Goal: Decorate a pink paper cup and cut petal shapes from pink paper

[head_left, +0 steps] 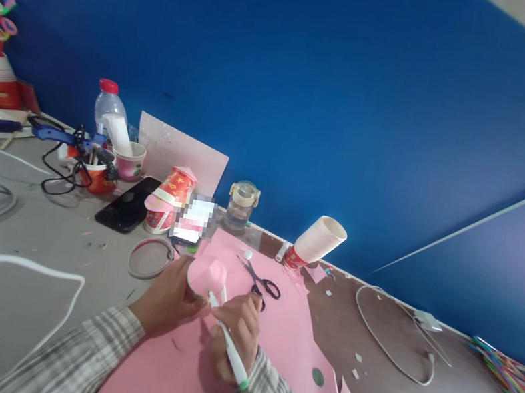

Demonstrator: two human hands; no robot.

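Left hand (170,299): fingers curled around a pink paper cup (208,274), which is held tipped over the pink paper sheet (287,343) on the table.
Right hand (240,325): closed on a white marker (229,348), its tip at the cup's rim.
Black scissors (261,282): lying on the sheet just beyond the hands.
Stacked paper cups (318,239), glass jar (242,205), phone (128,203): farther back.

Grey bench (32,237), pink paper sheet (288,336) flat on it, black scissors (260,282), black phone (128,203), white cable (389,341), tipped paper cups (316,241), glass jar (241,205)
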